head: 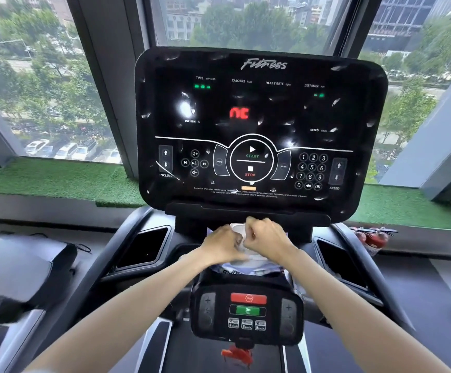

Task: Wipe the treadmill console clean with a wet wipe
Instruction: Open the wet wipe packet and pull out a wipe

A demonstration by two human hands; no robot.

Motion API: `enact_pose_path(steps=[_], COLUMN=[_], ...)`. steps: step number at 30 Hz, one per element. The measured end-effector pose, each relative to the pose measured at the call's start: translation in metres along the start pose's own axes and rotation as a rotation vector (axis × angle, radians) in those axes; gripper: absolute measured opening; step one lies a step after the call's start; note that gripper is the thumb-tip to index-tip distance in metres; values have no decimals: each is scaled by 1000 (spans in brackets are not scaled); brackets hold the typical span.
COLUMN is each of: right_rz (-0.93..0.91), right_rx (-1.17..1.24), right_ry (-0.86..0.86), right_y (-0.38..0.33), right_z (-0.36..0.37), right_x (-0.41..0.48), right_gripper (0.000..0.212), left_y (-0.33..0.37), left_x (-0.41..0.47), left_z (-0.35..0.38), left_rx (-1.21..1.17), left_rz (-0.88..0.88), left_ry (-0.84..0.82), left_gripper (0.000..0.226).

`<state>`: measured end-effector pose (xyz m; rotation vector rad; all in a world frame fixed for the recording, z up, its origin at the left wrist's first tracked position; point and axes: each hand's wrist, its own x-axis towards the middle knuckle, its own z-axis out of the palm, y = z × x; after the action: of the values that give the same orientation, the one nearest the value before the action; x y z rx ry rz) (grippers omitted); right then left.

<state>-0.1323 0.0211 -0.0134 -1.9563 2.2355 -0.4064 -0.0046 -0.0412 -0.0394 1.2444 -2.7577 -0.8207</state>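
Head view: clasped the wet wipe pack [251, 258] with the left grip [223, 244], curled tight beside its open lid. Pinched a white wet wipe [242, 242] at the opening with the right grip [268, 238]. Found the pack lying directly beneath the streaked treadmill console [259, 125].

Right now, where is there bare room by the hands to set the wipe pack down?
Left pocket, left of the centre tray, looks bare. Right pocket is mostly dark, and its near edge is unclear. Crowded: the centre tray, where left hand and right hand grip the pack.
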Motion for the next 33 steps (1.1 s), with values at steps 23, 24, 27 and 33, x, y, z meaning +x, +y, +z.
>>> enact_pose_path(steps=[23, 24, 27, 33], right_rz=[239, 260, 278, 299], right_rx=[910, 852, 665, 252], right_ry=[321, 227, -145, -411], right_y=[13, 19, 34, 50], right_z=[-71, -69, -56, -14], right_x=[-8, -7, -10, -20], right_gripper=[9, 11, 25, 26], left_y=[5, 5, 9, 30], left_x=[5, 6, 6, 9], left_z=[9, 9, 7, 18], left_rx=[42, 19, -96, -246], left_rz=[-52, -45, -56, -88], left_ry=[95, 95, 114, 236], left_gripper=[17, 17, 23, 20])
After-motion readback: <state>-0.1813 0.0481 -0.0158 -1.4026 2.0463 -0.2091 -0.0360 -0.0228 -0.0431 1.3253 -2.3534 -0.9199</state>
